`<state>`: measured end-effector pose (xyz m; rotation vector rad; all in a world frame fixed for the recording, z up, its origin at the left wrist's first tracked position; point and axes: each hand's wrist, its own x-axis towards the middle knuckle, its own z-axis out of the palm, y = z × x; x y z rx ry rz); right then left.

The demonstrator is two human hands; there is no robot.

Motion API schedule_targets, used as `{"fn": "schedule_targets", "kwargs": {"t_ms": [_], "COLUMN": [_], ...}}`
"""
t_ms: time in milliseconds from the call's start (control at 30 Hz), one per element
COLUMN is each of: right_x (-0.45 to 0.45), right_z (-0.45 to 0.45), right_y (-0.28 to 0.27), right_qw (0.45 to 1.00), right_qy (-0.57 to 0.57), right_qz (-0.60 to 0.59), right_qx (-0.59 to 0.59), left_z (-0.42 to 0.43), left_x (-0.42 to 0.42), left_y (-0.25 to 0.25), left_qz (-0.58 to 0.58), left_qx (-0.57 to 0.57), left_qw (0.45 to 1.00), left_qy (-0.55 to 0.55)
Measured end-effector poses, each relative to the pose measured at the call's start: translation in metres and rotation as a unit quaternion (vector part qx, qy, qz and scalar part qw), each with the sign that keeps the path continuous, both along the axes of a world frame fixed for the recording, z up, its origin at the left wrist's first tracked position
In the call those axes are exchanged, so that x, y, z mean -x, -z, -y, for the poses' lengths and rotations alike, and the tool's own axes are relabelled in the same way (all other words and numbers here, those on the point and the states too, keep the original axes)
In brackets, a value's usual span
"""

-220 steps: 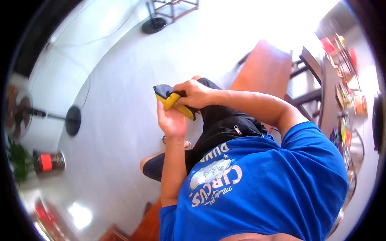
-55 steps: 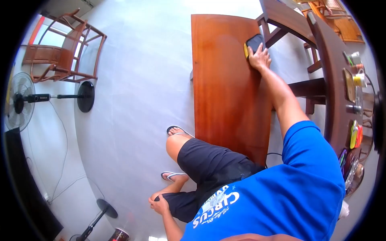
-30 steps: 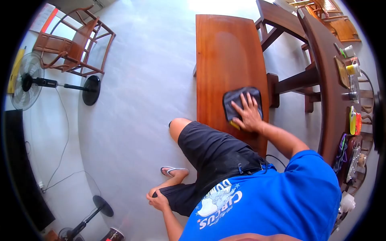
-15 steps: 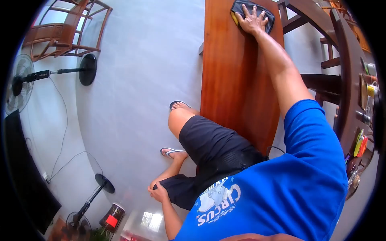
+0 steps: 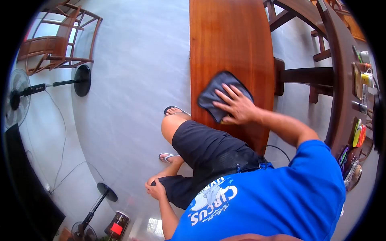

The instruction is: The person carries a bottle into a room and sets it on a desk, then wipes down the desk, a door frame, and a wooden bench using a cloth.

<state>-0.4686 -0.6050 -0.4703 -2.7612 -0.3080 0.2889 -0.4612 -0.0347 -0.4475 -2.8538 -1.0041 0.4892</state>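
A dark grey cloth [image 5: 219, 96] with black edging lies spread on the reddish-brown wooden bench [image 5: 231, 40]. My right hand [image 5: 235, 105] presses flat on the cloth's right part, fingers spread, near the end of the bench closest to my body. A little yellow shows under the cloth's lower edge, beside my thumb. Down at the left, my left hand [image 5: 156, 189] is wrapped round my left knee at the hem of the black shorts, and its fingers are partly hidden.
On the right, a dark wooden table [image 5: 333, 80] carries cups, a phone-like tray and small items. Its legs stand beside the bench. At the left are a standing fan [image 5: 20, 96], a wooden chair [image 5: 60, 40] and a second fan base [image 5: 107, 192]. A cable lies near my right hip.
My right hand has drawn the cloth from the bench's far end back toward my body. Earliest, both hands held the folded grey and yellow cloth; my left hand now rests on my knee.
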Motion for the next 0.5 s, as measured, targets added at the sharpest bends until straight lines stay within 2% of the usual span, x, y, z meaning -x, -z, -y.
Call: {"fn": "schedule_targets", "kwargs": {"t_ms": [100, 167, 200, 333, 433, 500], "right_x": [0.071, 0.084, 0.081, 0.032, -0.034, -0.088], "right_z": [0.004, 0.029, 0.041, 0.134, 0.225, 0.272], "right_y": [-0.003, 0.012, 0.016, 0.062, 0.091, 0.095], "right_qw": [0.992, 0.958, 0.943, 0.876, 0.858, 0.841], "right_qy": [0.123, 0.271, 0.308, 0.445, 0.476, 0.498], "right_qz": [-0.015, 0.053, 0.069, 0.115, 0.132, 0.113], "right_qx": [0.031, 0.078, 0.104, 0.144, 0.141, 0.180], "left_z": [0.000, -0.002, -0.005, -0.017, -0.017, -0.017], "left_x": [-0.002, 0.001, 0.003, 0.009, 0.014, 0.017], "left_y": [0.000, 0.000, -0.002, 0.001, -0.004, -0.006], "left_qz": [0.005, 0.006, 0.005, 0.012, 0.015, 0.013], "left_qx": [0.012, 0.016, 0.013, 0.001, 0.003, 0.003], "left_qw": [1.000, 1.000, 1.000, 1.000, 0.999, 0.999], "left_qy": [0.004, -0.009, -0.013, -0.024, -0.044, -0.048]}}
